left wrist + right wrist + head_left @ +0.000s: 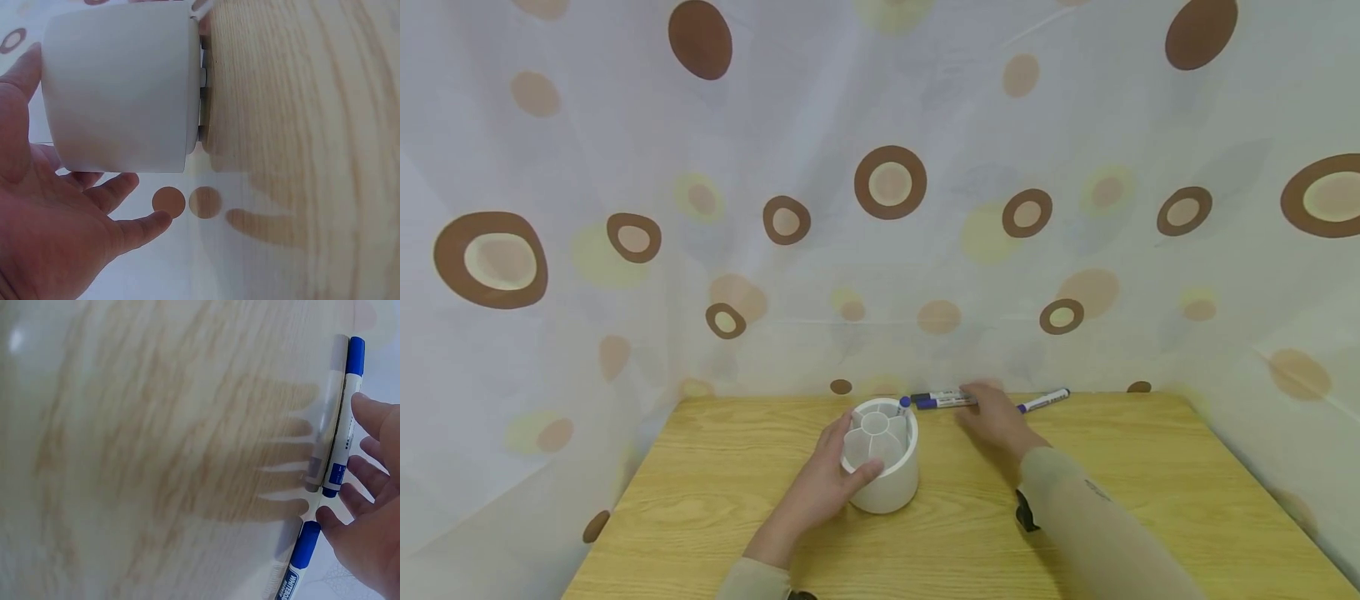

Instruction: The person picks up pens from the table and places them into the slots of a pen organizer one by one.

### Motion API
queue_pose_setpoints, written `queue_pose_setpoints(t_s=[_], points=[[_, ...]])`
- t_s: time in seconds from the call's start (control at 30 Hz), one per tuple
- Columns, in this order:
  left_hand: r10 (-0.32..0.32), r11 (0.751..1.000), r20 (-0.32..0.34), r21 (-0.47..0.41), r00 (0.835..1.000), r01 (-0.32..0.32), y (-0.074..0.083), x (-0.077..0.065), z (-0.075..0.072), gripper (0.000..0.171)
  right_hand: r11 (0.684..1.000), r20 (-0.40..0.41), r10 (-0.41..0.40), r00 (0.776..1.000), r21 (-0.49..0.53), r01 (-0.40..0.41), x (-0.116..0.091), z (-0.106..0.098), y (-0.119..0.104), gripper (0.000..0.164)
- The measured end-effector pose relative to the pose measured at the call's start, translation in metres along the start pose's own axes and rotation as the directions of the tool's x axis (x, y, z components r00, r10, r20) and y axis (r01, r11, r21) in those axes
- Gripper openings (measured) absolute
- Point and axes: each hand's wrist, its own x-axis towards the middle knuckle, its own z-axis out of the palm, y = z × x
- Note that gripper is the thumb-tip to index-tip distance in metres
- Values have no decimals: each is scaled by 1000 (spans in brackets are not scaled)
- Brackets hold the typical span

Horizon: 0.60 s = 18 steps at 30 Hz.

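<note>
A white round pen holder (886, 492) with petal-like compartments stands on the table, its smooth wall (119, 87) filling much of the left wrist view. My left hand (827, 479) holds it from the left, thumb over the near rim and fingers along the far-left side. One blue-capped marker (905, 403) stands upright in a back-right compartment. Farther right, my right hand (996, 421) reaches over two whiteboard markers, one blue-capped (928, 404) and one dark-capped (921, 397). Its fingers are spread, and the fingertips lie right at the blue-capped marker (340, 434) in the right wrist view.
To the right of my right hand lies another blue-capped whiteboard marker (1047, 400), near the back edge. Behind the wood-grain table (715, 492) hangs a pale curtain (820, 333) with brown and cream circles, also on both sides.
</note>
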Motion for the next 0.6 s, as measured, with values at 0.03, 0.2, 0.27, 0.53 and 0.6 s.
queue_pose_setpoints(t_s=[0.03,0.2,0.27,0.53,0.6], points=[[-2,1000,-1,-1,1000,2,0,0,0,100,1000,-3,-8,1000,-5,8,0,0,0,53],[-5,1000,-3,-7,1000,5,1,0,0,100,1000,-26,-15,1000,-21,15,1,-1,0,52],[-6,1000,-2,-10,1000,6,1,0,0,99,999,-32,-7,999,-43,6,1,-1,0,51],[-9,1000,0,-13,1000,9,1,0,-1,99,989,-36,62,997,-131,-66,1,-1,-3,48],[-6,1000,0,-15,1000,6,1,0,-1,99,986,-36,75,997,-149,-79,0,-1,-5,46]])
